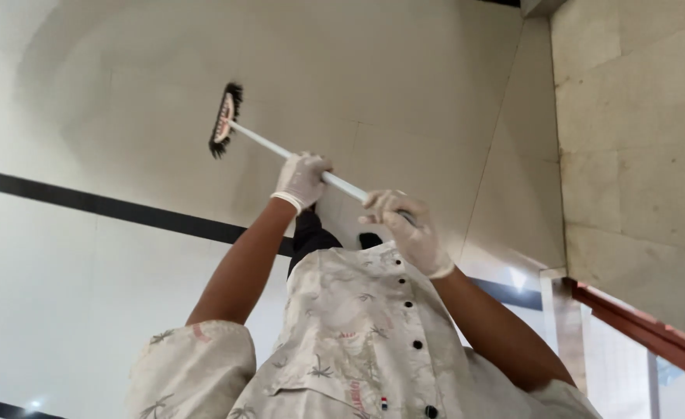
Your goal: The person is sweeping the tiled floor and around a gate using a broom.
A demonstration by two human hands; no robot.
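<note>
Overhead, near the ceiling (404, 70) | brush (225, 119) is being pressed against it | pole (280, 149) is being clasped by left hand (302, 180) and right hand (406, 226) | remaining area cannot be judged.

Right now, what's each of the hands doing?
Left hand: closed around the white handle of the broom, higher up.
Right hand: closed on the same handle, lower end.

One close view looks steeply up toward the ceiling (404, 70).
</note>
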